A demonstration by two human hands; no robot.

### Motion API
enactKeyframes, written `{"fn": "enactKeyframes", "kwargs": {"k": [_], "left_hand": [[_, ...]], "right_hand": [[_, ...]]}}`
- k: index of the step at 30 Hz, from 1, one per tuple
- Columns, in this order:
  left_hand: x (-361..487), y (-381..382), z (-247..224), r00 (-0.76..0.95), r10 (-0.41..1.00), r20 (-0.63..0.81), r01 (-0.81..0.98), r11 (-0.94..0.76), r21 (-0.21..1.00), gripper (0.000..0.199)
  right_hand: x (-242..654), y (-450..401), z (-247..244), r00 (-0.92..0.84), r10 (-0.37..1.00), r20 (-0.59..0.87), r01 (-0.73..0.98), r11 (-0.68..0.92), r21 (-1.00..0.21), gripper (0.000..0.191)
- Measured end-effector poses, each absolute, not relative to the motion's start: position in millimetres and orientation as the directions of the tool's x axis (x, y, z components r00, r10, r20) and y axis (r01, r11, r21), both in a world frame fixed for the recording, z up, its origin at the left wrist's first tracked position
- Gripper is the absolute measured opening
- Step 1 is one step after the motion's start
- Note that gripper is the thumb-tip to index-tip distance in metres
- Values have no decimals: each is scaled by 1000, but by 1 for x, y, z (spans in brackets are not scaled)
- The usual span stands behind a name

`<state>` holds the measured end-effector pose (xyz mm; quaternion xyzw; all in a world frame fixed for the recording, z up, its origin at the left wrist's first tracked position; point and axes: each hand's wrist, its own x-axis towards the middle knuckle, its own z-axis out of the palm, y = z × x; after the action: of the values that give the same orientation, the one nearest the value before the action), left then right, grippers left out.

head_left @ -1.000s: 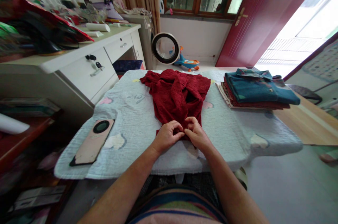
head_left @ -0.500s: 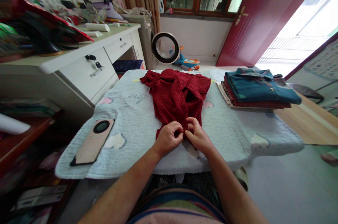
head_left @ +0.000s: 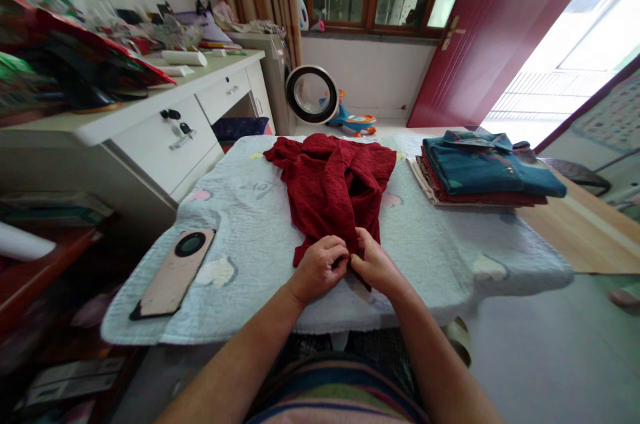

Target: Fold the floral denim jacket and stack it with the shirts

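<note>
Red garment [head_left: 320, 191] pinched by the near edge of the cloth-covered tabletop [head_left: 265, 291]

The left hand [head_left: 321, 268] and right hand [head_left: 380, 267] sit side by side, fingers curled and gripping the garment's near end. It lies rumpled, reaching back to the far edge. A phone [head_left: 167, 284] rests by the near left corner; folded clothes [head_left: 493, 167] are stacked toward the far right.

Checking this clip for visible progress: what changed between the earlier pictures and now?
Only slight finger movement: the left hand curls a little tighter beside the right hand at the near end of the red garment. No visible release. The garment, phone and folded stack stayed put.
</note>
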<state>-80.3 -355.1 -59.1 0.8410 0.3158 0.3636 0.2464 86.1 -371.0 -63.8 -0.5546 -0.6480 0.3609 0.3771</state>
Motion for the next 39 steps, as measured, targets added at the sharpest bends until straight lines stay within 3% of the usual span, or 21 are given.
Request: {"fn": "enactKeyframes", "kwargs": {"k": [5, 12, 20, 26, 30, 33, 39], "left_hand": [[-82, -354, -57, 519, 716, 466, 308, -666, 679, 15], [-84, -352, -52, 503, 753, 425, 270, -604, 750, 9], [-79, -355, -49, 539, 741, 400, 217, -581, 785, 12], [-83, -354, -50, 594, 722, 356, 228, -575, 785, 12], [-85, -353, -55, 630, 700, 337, 288, -613, 736, 9], [-85, -353, -57, 646, 687, 333, 329, -645, 690, 9], [-84, -356, -58, 659, 662, 358, 372, -700, 610, 15]], "right_hand": [[90, -370, -67, -104, 988, 115, 263, 139, -955, 58], [93, -373, -57, -181, 983, -31, -17, -35, -999, 63], [98, -373, -50, -253, 965, -71, -144, -110, -983, 63], [100, -371, -56, -274, 960, -52, 27, -47, -999, 63], [102, -373, -58, -189, 981, 30, 294, 85, -952, 67], [105, -377, -56, -135, 990, 36, 450, 94, -888, 69], [107, -379, -53, -180, 983, 14, 493, 103, -864, 68]]}}
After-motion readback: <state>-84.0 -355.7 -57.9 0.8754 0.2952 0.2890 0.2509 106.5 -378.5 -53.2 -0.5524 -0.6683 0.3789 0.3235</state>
